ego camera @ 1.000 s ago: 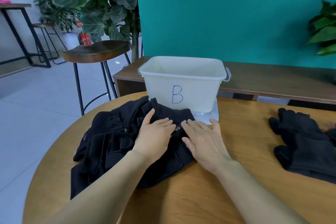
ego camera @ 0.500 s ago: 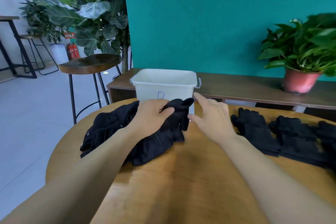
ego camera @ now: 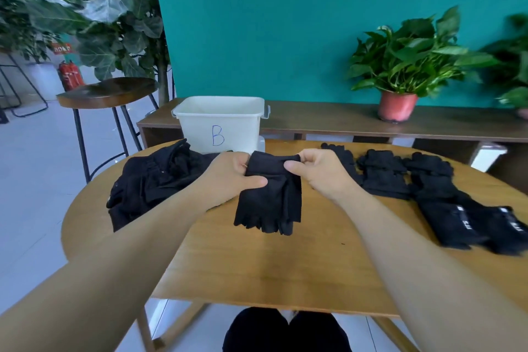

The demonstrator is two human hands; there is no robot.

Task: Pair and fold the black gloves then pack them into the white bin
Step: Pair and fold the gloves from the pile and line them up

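Both hands hold up a black fingerless glove [ego camera: 271, 197] by its cuff above the round wooden table [ego camera: 271, 271]; its finger ends hang down. My left hand [ego camera: 231, 177] grips the cuff's left side, my right hand [ego camera: 317, 171] pinches the right corner. Whether it is one glove or a pair laid together I cannot tell. A heap of black gloves [ego camera: 154, 180] lies on the table's left. Several more black gloves [ego camera: 428, 188] lie in a row on the right. The white bin [ego camera: 220, 120], marked B, stands at the table's far edge behind the held glove.
A wooden bar stool [ego camera: 105, 94] stands left of the table. A long low wooden bench [ego camera: 428, 126] with a potted plant [ego camera: 400, 106] runs behind, along a teal wall. Large leafy plants fill the back left. My knees show under the near edge.
The hands lifted a glove off the left heap and now hold it up by the cuff between them. My right hand closed on it. The camera tilted, showing more of the table's right.
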